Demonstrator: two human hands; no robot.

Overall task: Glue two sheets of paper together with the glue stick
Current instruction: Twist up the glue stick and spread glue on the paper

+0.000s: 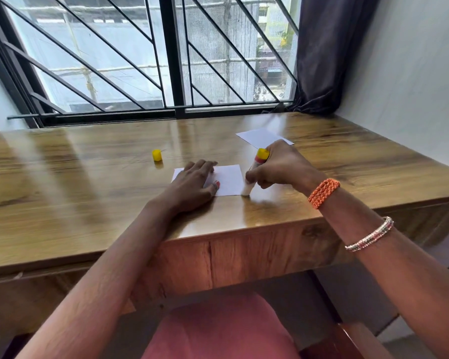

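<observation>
A small white sheet of paper lies on the wooden desk near its front edge. My left hand rests flat on the sheet's left part, fingers straight. My right hand grips the glue stick, which is tilted with its yellow end up and its white tip down at the sheet's near right corner. A second white sheet lies farther back, partly hidden behind my right hand. The yellow cap stands alone on the desk to the left.
The wooden desk runs under a barred window. A dark curtain hangs at the back right beside a white wall. The desk's front edge is close below my hands, with a pink seat beneath.
</observation>
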